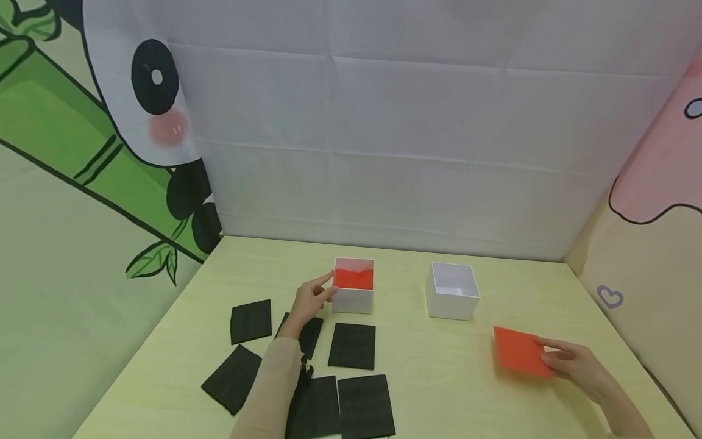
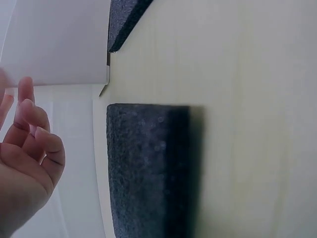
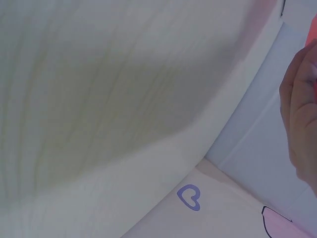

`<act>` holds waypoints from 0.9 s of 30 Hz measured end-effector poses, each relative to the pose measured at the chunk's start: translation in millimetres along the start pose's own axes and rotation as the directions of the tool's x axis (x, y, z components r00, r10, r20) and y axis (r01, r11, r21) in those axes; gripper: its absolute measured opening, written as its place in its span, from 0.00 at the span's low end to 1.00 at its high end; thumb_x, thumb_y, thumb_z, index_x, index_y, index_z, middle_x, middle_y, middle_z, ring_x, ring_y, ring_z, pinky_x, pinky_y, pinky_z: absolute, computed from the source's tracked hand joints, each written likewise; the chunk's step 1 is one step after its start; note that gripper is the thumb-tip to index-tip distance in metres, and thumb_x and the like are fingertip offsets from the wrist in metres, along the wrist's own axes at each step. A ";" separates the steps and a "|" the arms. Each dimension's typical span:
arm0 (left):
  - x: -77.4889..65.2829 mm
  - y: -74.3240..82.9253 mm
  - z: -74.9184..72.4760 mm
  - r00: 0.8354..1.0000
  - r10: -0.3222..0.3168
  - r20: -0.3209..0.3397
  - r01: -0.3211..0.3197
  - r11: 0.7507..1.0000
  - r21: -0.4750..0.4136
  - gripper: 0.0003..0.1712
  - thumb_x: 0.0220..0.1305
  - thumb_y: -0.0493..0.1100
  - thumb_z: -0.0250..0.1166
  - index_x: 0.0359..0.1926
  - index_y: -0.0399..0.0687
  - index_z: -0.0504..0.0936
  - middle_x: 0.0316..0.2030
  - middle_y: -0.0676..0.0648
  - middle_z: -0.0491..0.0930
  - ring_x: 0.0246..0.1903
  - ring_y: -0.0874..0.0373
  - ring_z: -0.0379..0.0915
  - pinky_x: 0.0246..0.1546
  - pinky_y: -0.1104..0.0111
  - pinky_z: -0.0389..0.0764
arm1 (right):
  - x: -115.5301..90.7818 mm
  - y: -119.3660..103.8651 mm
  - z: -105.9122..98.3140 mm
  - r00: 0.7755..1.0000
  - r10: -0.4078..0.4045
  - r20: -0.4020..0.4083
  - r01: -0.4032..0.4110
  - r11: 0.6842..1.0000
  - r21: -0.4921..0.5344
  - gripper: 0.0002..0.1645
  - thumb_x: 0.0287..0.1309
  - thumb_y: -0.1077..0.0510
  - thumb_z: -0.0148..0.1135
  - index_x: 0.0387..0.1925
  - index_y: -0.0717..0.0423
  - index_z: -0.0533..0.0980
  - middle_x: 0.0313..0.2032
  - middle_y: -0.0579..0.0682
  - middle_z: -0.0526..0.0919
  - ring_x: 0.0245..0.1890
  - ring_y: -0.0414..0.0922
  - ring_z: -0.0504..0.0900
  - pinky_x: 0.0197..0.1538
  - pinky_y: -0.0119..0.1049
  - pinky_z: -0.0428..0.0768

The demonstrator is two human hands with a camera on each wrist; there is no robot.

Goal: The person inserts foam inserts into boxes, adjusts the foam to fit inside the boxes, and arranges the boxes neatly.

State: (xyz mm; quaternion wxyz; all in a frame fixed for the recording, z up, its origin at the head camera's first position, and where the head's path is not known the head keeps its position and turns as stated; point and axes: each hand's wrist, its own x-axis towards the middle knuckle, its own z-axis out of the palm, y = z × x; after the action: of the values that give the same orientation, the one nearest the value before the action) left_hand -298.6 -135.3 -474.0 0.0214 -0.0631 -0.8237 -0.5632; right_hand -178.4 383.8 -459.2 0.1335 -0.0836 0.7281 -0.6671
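Note:
My left hand (image 1: 311, 299) is at the left side of a white square box (image 1: 353, 301), with its index finger and thumb at the box's edge. Inside that box sits a red-orange piece (image 1: 353, 278). In the left wrist view, the other fingers (image 2: 49, 141) are curled beside the box wall (image 2: 59, 44). Off to the right, my right hand (image 1: 576, 369) pinches a thin red-orange square (image 1: 521, 350) by its right edge, over the table. The right wrist view shows only the back of this hand and a sliver of the square (image 3: 312, 33).
A second white box (image 1: 453, 299) stands right of the first. Several black squares, one (image 1: 352, 346) in front of the left box, lie on the pale wooden table (image 1: 433, 378); my left forearm (image 1: 269, 384) covers parts of some. A white cloth wall (image 1: 384, 152) rises behind.

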 end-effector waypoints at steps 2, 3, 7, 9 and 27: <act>-0.1 1.0 -0.2 1.000 0.008 -0.001 -0.008 1.000 -0.005 0.27 0.58 0.44 0.61 0.60 0.51 0.69 0.22 0.35 0.75 0.13 0.59 0.59 0.14 0.72 0.58 | 2.2 -2.3 2.5 1.000 0.006 0.011 -0.006 1.000 -0.009 0.26 0.57 0.70 0.53 0.41 0.33 0.79 0.38 0.36 0.79 0.34 0.33 0.77 0.35 0.29 0.76; -0.1 1.1 -0.2 1.000 0.010 -0.002 -0.010 1.000 -0.006 0.28 0.58 0.45 0.61 0.60 0.52 0.69 0.23 0.34 0.75 0.13 0.59 0.59 0.14 0.72 0.58 | 3.1 -3.6 3.7 1.000 0.015 0.020 -0.015 1.000 -0.011 0.26 0.57 0.69 0.53 0.41 0.32 0.79 0.38 0.36 0.79 0.34 0.33 0.77 0.35 0.30 0.76; 0.1 1.2 0.2 1.000 0.022 0.003 -0.022 1.000 -0.013 0.28 0.58 0.46 0.61 0.60 0.52 0.69 0.23 0.33 0.75 0.13 0.60 0.59 0.15 0.72 0.58 | 6.9 -8.8 6.9 0.996 0.043 0.081 -0.043 0.999 -0.011 0.24 0.57 0.68 0.54 0.41 0.31 0.79 0.39 0.37 0.78 0.35 0.33 0.76 0.36 0.30 0.76; 0.5 0.8 0.3 1.000 0.023 0.007 -0.023 1.000 -0.014 0.28 0.58 0.47 0.61 0.60 0.53 0.69 0.23 0.33 0.75 0.13 0.60 0.59 0.15 0.72 0.58 | 8.9 -10.3 8.6 0.993 0.050 0.107 -0.049 0.999 -0.006 0.24 0.58 0.68 0.53 0.42 0.32 0.79 0.39 0.38 0.78 0.36 0.34 0.76 0.37 0.31 0.76; 0.5 -1.2 -0.5 0.999 0.041 0.001 -0.041 0.999 -0.024 0.27 0.55 0.46 0.63 0.58 0.50 0.72 0.22 0.33 0.75 0.15 0.59 0.60 0.16 0.72 0.59 | 23.5 -20.0 34.7 0.992 -0.028 0.122 0.027 1.000 0.009 0.25 0.57 0.69 0.53 0.46 0.36 0.78 0.38 0.41 0.78 0.37 0.36 0.77 0.38 0.30 0.76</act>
State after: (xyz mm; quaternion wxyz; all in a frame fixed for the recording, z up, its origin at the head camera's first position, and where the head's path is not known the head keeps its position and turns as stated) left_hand -299.3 -136.2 -474.9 0.0317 -0.0806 -0.8153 -0.5725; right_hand -191.2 342.0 -443.8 0.1689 -0.1336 0.7151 -0.6650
